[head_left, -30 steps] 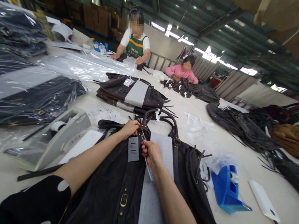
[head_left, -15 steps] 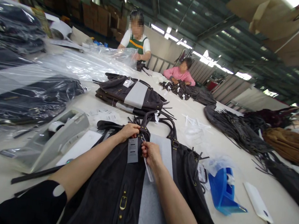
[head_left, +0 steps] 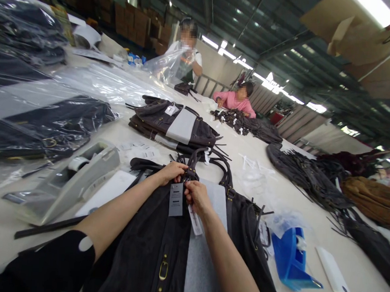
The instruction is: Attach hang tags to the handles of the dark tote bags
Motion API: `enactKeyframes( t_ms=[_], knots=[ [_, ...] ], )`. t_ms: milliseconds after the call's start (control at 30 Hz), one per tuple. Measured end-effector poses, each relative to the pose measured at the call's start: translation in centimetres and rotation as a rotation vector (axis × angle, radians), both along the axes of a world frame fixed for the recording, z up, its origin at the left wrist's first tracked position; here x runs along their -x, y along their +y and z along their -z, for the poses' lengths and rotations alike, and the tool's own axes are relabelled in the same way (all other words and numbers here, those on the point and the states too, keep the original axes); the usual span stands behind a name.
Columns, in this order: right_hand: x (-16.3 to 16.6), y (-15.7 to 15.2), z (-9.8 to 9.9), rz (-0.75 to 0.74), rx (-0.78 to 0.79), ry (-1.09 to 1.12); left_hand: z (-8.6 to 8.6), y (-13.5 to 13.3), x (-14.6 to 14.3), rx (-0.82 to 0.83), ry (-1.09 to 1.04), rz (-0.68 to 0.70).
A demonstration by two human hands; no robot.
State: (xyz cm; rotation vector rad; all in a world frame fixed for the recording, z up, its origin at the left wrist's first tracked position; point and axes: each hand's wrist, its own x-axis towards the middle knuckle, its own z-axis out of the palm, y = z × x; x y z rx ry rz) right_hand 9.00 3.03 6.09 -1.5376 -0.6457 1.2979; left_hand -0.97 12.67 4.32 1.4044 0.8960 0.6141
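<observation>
Since the earlier frame, a sheet of clear plastic (head_left: pixel 165 67) had risen before a co-worker (head_left: pixel 197 68) in the upper middle. The dark bag (head_left: pixel 141 244) filled the lower middle of the frame. The right hand's (head_left: pixel 198 197) grip pinched a white tag (head_left: pixel 195 220); the left hand (head_left: pixel 172 173) met the handle (head_left: pixel 199 157) base, its grip too hidden to tell.

The dark handbag (head_left: pixel 138 244) had a matt surface, like suede, and its buckle (head_left: pixel 163 263) was shiny, yellowish metal. The grey band (head_left: pixel 205 262) looked like smooth, dull paper; the hang tag (head_left: pixel 176 202) was matt card. The blue tape dispenser (head_left: pixel 283 254) was glossy plastic, and the clear film (head_left: pixel 109 83) shone strongly.
</observation>
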Motion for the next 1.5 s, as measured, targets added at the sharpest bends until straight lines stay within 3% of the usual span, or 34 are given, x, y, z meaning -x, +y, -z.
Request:
enactKeyframes(
  t_ms=[600, 1067, 1167, 1333, 1500],
  knots=[
    [0.0, 1.4, 0.6, 0.007, -0.072, -0.092, -0.3, 1.2, -0.1, 0.153, 0.024, 0.122],
    [-0.2, 1.3, 0.0, -0.022, -0.065, -0.120, 0.1, 0.0, -0.5, 0.024, -0.013, -0.181],
    [-0.5, 1.0, -0.3, -0.049, -0.149, -0.354, 0.1, 0.0, 0.2, -0.030, -0.055, -0.296],
    [-0.5, 1.4, -1.2, -0.135, -0.336, -1.058, 0.3, -0.1, 1.2, -0.113, -0.248, -0.388],
    [0.2, 3.3, -1.3, -0.176, -0.350, -1.213, 0.3, -0.5, 1.6, -0.117, -0.310, -0.370]
  ],
)
